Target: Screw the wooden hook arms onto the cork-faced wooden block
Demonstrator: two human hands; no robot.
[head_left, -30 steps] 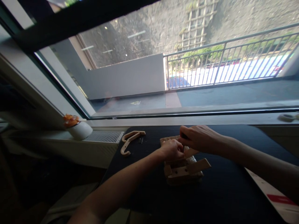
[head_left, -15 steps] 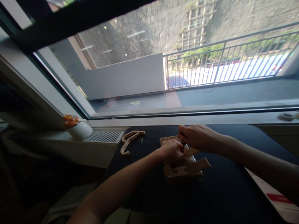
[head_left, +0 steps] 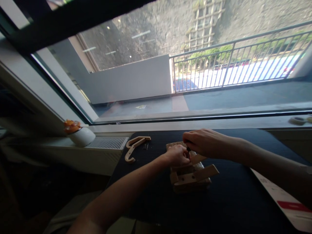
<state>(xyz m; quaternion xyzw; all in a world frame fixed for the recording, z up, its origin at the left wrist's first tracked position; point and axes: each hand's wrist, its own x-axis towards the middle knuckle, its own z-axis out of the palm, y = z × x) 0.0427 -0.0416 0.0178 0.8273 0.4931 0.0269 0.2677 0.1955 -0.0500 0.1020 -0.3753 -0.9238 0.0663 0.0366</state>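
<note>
My right hand [head_left: 202,139] is closed around a dark-handled screwdriver [head_left: 188,149], pointing down and mostly hidden by the fingers. Just left of it, my left hand [head_left: 179,155] is closed at a wooden hook [head_left: 198,159], whose flat end sticks out to the right; its other end is covered. Closer to me a second wooden hook [head_left: 188,178], with dark holes, lies across a block wrapped in bubble-like plastic [head_left: 192,188]. Two curved wooden hooks [head_left: 131,152] rest at the table's left, beside several small screws [head_left: 146,147].
Under everything is a dark table [head_left: 151,201], set against a window sill [head_left: 151,125]. A white pot with orange flowers [head_left: 83,135] stands left by a vent grille [head_left: 107,142]. A tape roll [head_left: 297,120] sits on the sill, and a pale box with a red stripe [head_left: 290,205] is at right.
My right hand has shifted slightly left and turned a little with the screwdriver. My left hand stays at the hook; the view has moved slightly.
</note>
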